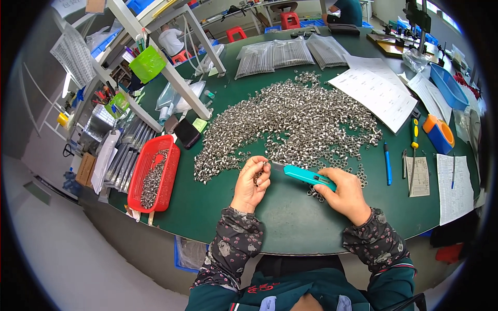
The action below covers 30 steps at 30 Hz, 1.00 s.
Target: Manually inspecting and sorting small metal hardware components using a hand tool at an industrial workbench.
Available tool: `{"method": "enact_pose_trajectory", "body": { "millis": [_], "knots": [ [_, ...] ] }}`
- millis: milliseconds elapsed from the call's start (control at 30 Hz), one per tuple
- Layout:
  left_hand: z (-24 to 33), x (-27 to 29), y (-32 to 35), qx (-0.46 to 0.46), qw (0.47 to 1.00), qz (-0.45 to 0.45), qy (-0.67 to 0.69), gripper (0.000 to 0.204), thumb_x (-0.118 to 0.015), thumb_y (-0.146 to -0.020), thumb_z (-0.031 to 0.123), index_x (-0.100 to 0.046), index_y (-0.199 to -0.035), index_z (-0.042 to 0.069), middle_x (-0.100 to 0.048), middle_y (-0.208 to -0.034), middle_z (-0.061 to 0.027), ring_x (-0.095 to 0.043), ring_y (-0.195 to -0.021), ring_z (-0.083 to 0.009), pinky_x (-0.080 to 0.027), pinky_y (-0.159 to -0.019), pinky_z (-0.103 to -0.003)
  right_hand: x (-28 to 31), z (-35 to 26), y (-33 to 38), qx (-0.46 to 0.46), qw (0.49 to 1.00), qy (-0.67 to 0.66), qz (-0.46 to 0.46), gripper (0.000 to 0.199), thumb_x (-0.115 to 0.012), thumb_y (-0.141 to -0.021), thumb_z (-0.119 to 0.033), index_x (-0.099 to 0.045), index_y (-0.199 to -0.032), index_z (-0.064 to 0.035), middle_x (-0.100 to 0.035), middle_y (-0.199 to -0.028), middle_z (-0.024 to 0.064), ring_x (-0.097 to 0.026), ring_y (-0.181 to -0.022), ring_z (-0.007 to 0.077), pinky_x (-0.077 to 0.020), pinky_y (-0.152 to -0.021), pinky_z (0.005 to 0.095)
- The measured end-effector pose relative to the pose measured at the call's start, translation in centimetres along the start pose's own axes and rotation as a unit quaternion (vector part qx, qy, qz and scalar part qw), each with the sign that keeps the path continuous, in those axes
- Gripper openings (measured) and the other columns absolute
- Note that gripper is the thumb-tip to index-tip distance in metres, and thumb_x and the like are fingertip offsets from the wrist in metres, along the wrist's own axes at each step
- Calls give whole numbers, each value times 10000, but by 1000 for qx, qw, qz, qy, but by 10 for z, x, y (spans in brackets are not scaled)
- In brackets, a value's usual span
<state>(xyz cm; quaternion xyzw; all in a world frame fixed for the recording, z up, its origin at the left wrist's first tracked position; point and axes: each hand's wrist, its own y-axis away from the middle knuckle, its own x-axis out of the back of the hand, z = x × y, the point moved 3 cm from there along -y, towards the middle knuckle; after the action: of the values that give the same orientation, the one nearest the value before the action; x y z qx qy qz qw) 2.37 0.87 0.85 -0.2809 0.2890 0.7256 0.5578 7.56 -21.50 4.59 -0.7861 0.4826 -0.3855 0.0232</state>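
My right hand (346,193) is wrapped round a teal utility knife (306,176), its blade out and pointing left. The blade tip reaches close to the fingertips of my left hand (251,182). Thumb and forefinger there pinch a small metal ring (265,163), and several more rings show against the curled fingers. Beyond both hands a wide heap of small shiny metal rings (290,116) covers the middle of the green table (295,223). A few loose rings lie beside the knife, partly under it.
On the left stands a red plastic basket (173,179) partly filled with rings, near a dark phone (187,133). Paper sheets (371,88), a blue pen (387,163), a screwdriver (414,135) and an orange-and-blue tape dispenser (438,133) lie right. Bagged rods (275,56) are at the back.
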Motion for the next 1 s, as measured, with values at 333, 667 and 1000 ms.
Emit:
{"method": "enact_pose_trajectory", "body": {
  "millis": [333, 667, 1000],
  "knots": [
    [-4, -1, -2, 13, 1000, -19, -18, 114, -476, -896, 93, -536, -962, 22, -505, -752, -27, -342, -489, -30, -247, -373, -153, -5, 5, 0, -20, 999, -24, -32, 252, -633, -750, -265, -628, -908, -70, -622, -769, 115, -599, -670, 296, -463, -587, 373],
    [-7, 1, -1, 0, 994, 6, -107, 132, -515, -891, 156, -547, -893, 28, -491, -650, 12, -293, -447, -21, -212, -359, -154, -3, 2, 0, -26, 999, 13, -31, 228, -636, -741, -276, -632, -860, -81, -610, -731, 103, -589, -641, 296, -452, -558, 382],
    [-8, 0, -1, -1, 990, 18, -143, 187, -489, -908, 213, -538, -848, 43, -465, -623, 20, -276, -432, -15, -207, -356, -153, -2, -1, 0, 20, 998, 54, 4, 213, -656, -726, -254, -618, -862, -94, -569, -685, 82, -561, -591, 290, -436, -511, 382]
  ]
}}
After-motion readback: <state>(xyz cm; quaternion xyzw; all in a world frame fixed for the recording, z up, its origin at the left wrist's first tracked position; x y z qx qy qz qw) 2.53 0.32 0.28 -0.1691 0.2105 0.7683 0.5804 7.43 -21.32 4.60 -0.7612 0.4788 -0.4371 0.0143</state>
